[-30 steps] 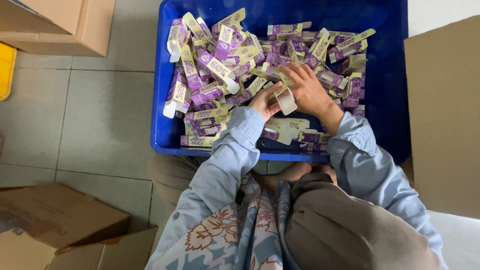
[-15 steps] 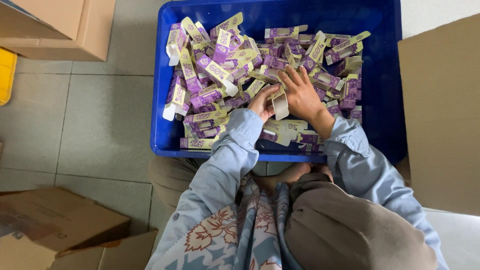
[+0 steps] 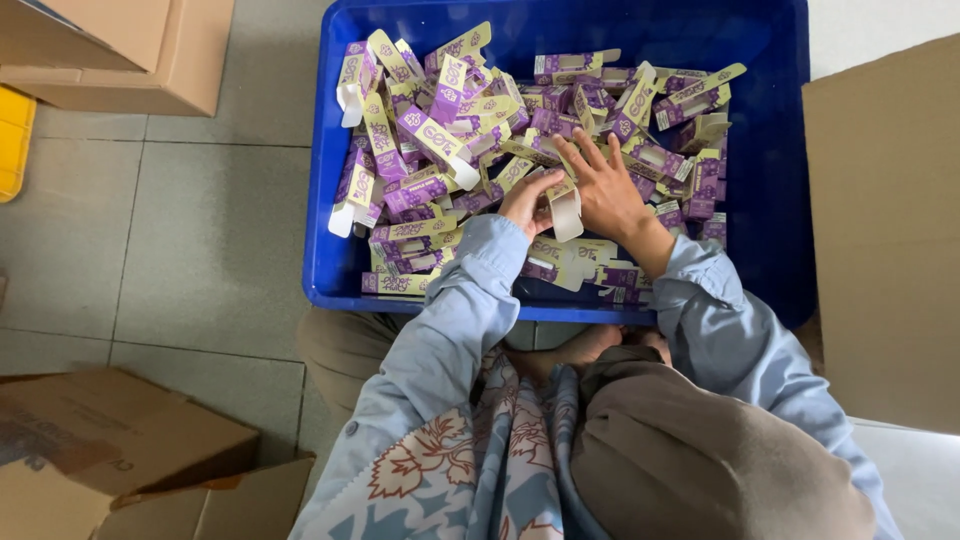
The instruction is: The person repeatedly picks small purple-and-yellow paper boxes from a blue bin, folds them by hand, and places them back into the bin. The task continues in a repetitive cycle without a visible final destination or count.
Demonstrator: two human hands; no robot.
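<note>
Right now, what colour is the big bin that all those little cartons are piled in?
Blue. The bin shows in the head view, its bright blue walls around the purple and cream cartons.

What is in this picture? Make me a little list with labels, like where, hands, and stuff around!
place: grey tiled floor, seen from above
container: big blue plastic bin
contents: heap of small purple and cream flat cardboard cartons
left hand: pinching one folded purple and cream carton
right hand: fingers spread, touching that same carton
clothing: light blue sleeves
nearby: brown cardboard boxes at lower left and upper left, yellow crate edge at left, cardboard sheet at right
</note>
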